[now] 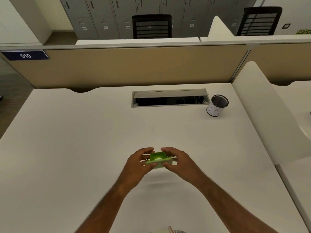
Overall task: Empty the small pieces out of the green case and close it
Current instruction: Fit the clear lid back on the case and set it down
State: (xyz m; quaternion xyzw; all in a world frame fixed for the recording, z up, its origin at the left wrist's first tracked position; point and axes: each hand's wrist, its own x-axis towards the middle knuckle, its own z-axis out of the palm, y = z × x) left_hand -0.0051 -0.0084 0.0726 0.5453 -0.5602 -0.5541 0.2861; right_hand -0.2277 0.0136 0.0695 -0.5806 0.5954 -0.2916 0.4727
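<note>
A small green case (158,159) is held above the white desk (84,148), near its front middle. Its lid stands open, tilted up toward the far side, and something pale shows inside the hollow. My left hand (140,161) grips the case's left end, thumb on the near edge and fingers curled over the far side. My right hand (176,159) holds the right end the same way. Whether small pieces lie inside I cannot tell; the hands hide both ends of the case.
A black mesh cup with a white paper label (218,105) stands at the desk's back right. An open cable hatch (170,98) is set into the desk at the back middle. A beige partition (134,64) closes the far edge, a white divider (262,106) the right side.
</note>
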